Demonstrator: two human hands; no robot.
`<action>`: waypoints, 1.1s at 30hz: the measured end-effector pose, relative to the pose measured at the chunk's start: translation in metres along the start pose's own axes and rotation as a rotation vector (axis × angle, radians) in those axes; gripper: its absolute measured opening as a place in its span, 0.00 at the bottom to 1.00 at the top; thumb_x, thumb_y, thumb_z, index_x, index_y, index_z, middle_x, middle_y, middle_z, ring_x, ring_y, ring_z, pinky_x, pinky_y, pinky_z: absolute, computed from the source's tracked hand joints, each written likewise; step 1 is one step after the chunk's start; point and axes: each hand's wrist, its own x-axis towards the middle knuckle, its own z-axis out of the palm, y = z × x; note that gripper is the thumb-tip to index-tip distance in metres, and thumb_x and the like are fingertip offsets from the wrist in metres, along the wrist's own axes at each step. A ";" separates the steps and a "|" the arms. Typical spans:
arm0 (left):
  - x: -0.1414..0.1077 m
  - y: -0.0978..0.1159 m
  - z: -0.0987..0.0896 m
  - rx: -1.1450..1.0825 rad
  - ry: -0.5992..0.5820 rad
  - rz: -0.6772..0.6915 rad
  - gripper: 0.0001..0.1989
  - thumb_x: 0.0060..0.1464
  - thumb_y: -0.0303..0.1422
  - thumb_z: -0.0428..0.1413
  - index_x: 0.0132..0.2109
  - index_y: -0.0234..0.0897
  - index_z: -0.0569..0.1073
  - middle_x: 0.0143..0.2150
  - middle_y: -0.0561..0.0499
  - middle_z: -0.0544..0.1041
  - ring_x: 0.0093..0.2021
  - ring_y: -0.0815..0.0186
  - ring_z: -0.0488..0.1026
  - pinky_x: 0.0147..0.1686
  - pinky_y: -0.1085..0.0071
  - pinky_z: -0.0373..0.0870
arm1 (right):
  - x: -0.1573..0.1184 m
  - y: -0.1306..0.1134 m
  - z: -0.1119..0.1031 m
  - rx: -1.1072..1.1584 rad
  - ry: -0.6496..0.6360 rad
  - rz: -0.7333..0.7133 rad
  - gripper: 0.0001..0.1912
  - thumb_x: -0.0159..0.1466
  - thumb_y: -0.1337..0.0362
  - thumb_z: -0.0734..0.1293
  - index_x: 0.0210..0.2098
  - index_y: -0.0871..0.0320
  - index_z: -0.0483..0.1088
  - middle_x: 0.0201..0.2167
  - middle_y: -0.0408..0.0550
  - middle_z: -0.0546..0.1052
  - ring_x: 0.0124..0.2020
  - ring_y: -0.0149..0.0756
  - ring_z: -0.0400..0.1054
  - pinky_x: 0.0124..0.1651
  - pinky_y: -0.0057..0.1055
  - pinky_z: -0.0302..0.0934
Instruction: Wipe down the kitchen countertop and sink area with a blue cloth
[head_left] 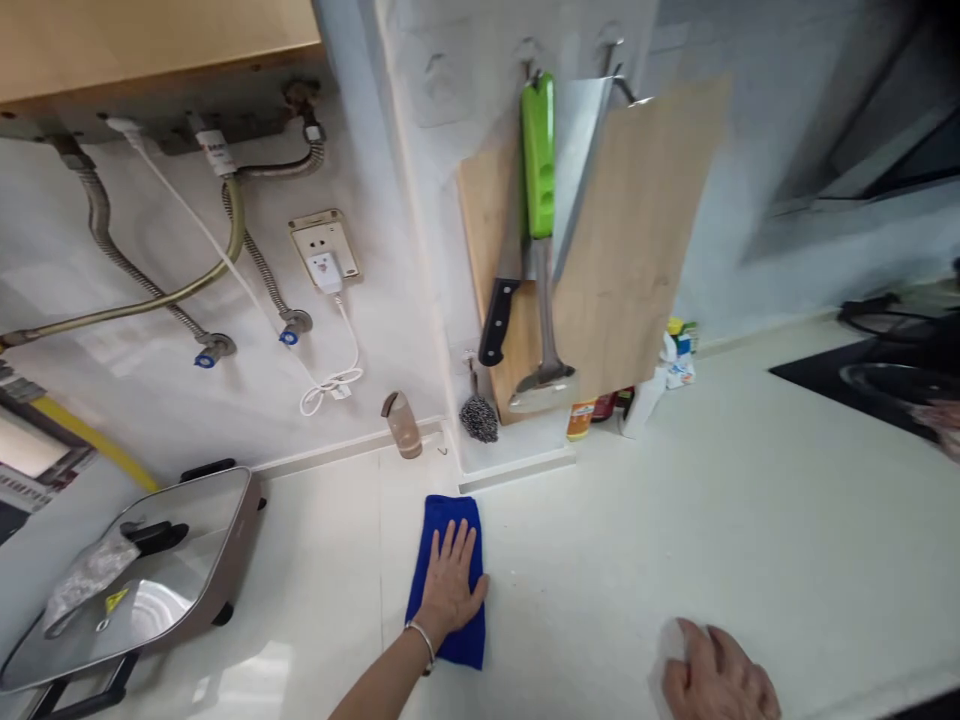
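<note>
- Left hand: fingers spread, flat on blue cloth, which lies on white countertop, near wall ledge
- Right hand: fingers curled over crumpled white cloth on the countertop
</note>
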 end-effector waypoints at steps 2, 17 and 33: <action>-0.001 0.031 0.002 -0.050 -0.061 0.111 0.41 0.60 0.45 0.47 0.73 0.42 0.37 0.76 0.48 0.37 0.75 0.49 0.34 0.72 0.40 0.37 | 0.003 -0.002 0.000 -0.043 0.011 -0.014 0.23 0.59 0.61 0.58 0.52 0.61 0.68 0.52 0.64 0.69 0.48 0.57 0.66 0.58 0.57 0.58; -0.030 0.128 -0.003 -0.183 -0.208 0.514 0.44 0.54 0.36 0.56 0.73 0.49 0.44 0.76 0.48 0.31 0.75 0.47 0.32 0.71 0.38 0.42 | 0.003 -0.004 -0.001 0.004 0.083 -0.097 0.24 0.63 0.71 0.56 0.58 0.61 0.64 0.59 0.60 0.66 0.64 0.50 0.57 0.68 0.57 0.47; -0.125 0.073 0.034 -0.058 0.201 0.158 0.34 0.64 0.38 0.48 0.73 0.45 0.45 0.73 0.46 0.58 0.72 0.57 0.55 0.65 0.52 0.66 | 0.054 -0.095 0.031 0.388 -0.168 -0.541 0.22 0.66 0.66 0.57 0.57 0.61 0.68 0.58 0.56 0.71 0.59 0.45 0.64 0.61 0.46 0.63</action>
